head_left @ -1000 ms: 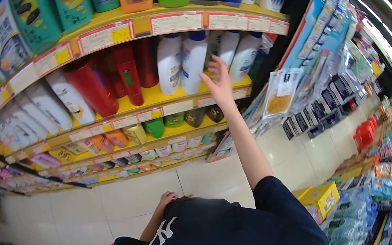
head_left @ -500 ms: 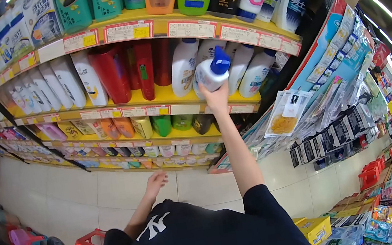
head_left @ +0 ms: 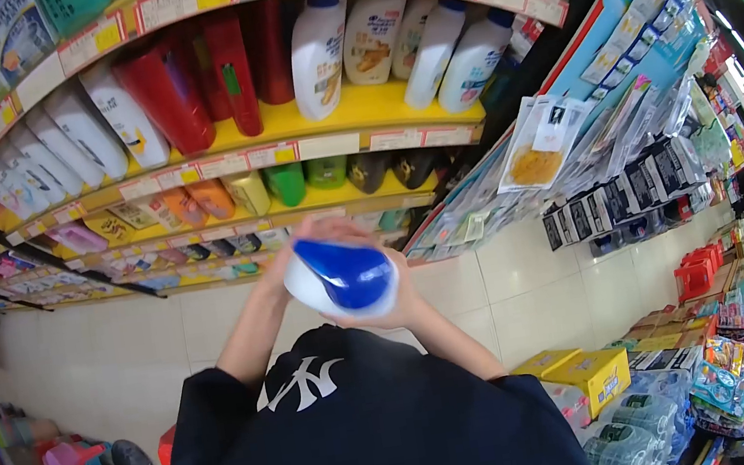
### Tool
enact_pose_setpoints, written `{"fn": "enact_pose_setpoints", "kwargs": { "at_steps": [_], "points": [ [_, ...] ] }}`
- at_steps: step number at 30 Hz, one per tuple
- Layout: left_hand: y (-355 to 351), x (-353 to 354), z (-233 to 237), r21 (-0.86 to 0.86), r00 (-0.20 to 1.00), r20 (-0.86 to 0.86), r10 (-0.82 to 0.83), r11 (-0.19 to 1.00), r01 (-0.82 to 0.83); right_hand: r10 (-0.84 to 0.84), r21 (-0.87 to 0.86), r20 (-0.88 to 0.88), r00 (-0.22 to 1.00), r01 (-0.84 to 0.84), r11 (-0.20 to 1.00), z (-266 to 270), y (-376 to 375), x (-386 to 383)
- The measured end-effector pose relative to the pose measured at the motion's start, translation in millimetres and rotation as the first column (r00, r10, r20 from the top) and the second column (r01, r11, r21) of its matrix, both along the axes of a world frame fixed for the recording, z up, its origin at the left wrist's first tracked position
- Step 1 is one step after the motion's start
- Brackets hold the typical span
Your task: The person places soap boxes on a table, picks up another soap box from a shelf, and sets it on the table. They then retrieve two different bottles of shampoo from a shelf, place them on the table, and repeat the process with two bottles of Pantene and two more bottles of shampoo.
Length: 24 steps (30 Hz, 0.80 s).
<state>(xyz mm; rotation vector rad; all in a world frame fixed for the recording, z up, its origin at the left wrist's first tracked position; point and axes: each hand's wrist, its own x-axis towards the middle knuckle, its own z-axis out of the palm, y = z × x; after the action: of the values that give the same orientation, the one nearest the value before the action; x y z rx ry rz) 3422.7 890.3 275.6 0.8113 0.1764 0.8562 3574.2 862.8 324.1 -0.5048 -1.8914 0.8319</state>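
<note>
A white pump bottle of shampoo (head_left: 301, 280) with a large blue top is held close to my chest, seen from above and slightly blurred. My left hand (head_left: 275, 270) wraps it from the left and far side. On its right and near side, my right hand (head_left: 405, 299) grips it. The label is out of sight. Beyond, on the yellow shelf (head_left: 276, 122), stand white shampoo bottles with blue caps (head_left: 324, 58) beside a red bottle (head_left: 167, 95). A white bottle with a yellow-brown picture (head_left: 375, 37) shows in that row.
Lower shelves hold smaller bottles, among them a green one (head_left: 286, 185). To the right hang packets (head_left: 545, 142) on a rack. Yellow boxes (head_left: 597, 377) and packs of clear bottles (head_left: 628, 430) lie at the lower right. Red stools (head_left: 701, 272) stand farther back.
The shampoo bottle has come off the shelf and down to my chest in my right hand. My left hand has risen and taken hold of it too. The view has tilted lower.
</note>
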Motion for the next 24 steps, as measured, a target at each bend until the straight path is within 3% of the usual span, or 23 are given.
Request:
{"fn": "enact_pose_setpoints", "kwargs": {
  "at_steps": [1, 2, 3, 4, 6, 10, 12, 13, 16, 17, 19, 21, 23, 24],
  "points": [
    [-16.4, -7.6, -47.3, -0.191, 0.989, -0.037, 0.145, 0.970, -0.149, 0.009, -0.278, 0.105, 0.994, 0.021, 0.960, 0.1, -7.4, -0.2],
    [-41.0, -1.2, -25.6, -0.228, 0.931, -0.248, 0.268, 0.918, -0.325, 0.117, -0.447, -0.030, 0.993, -0.118, 0.887, -22.6, -5.8, -2.0],
    [-59.0, -4.0, -30.1, -0.374, 0.975, -0.132, 0.178, 0.902, -0.216, 0.175, -0.563, -0.069, 0.982, -0.184, 0.806, -32.4, -6.0, -4.6],
    [-71.7, -5.6, -47.1, -0.432, 0.970, -0.162, 0.179, 0.871, -0.233, 0.231, -0.668, -0.114, 0.966, -0.246, 0.703, -39.1, -7.0, -7.8],
    [-91.3, -12.6, -65.6, -0.512, 0.969, -0.029, 0.244, 0.829, -0.224, 0.297, -0.677, -0.092, 0.950, -0.279, 0.681, -46.5, -12.2, -17.3],
    [-112.3, -23.4, -63.9, -0.469, 0.922, -0.203, 0.331, 0.793, -0.388, 0.410, -0.703, -0.125, 0.904, -0.372, 0.606, -45.0, -13.0, -34.4],
    [-116.3, -24.4, -53.6, -0.474, 0.904, -0.242, 0.353, 0.770, -0.428, 0.465, -0.748, -0.207, 0.861, -0.446, 0.492, -53.2, -9.0, -36.6],
    [-117.7, -24.0, -50.8, -0.552, 0.900, -0.187, 0.395, 0.715, -0.429, 0.481, -0.706, -0.248, 0.841, -0.497, 0.504, -54.6, -6.2, -37.0],
    [-124.3, -31.9, -58.6, -0.537, 0.931, -0.132, 0.340, 0.765, -0.356, 0.438, -0.652, -0.101, 0.893, -0.392, 0.649, -78.4, 18.1, -41.6],
    [-127.6, -35.3, -55.0, -0.590, 0.928, -0.136, 0.347, 0.724, -0.358, 0.366, -0.695, -0.159, 0.917, -0.368, 0.618, -92.0, 26.4, -46.3],
    [-132.1, -41.1, -62.6, -0.632, 0.933, -0.133, 0.335, 0.697, -0.340, 0.250, -0.715, 0.080, 0.965, -0.119, 0.688, -123.6, 52.1, -46.6],
    [-135.6, -48.7, -61.1, -0.632, 0.936, -0.131, 0.327, 0.700, -0.333, 0.091, -0.436, 0.422, 0.902, 0.114, 0.893, -134.8, 80.2, -40.4],
    [-136.8, -55.5, -51.0, -0.589, 0.938, -0.134, 0.321, 0.735, -0.336, -0.021, -0.553, 0.356, 0.934, 0.229, 0.801, -129.5, 108.5, -40.1],
    [-137.3, -59.4, -49.4, -0.578, 0.947, -0.125, 0.296, 0.754, -0.312, -0.108, -0.485, 0.345, 0.932, 0.276, 0.830, -130.1, 122.6, -43.9]
  ]
}}
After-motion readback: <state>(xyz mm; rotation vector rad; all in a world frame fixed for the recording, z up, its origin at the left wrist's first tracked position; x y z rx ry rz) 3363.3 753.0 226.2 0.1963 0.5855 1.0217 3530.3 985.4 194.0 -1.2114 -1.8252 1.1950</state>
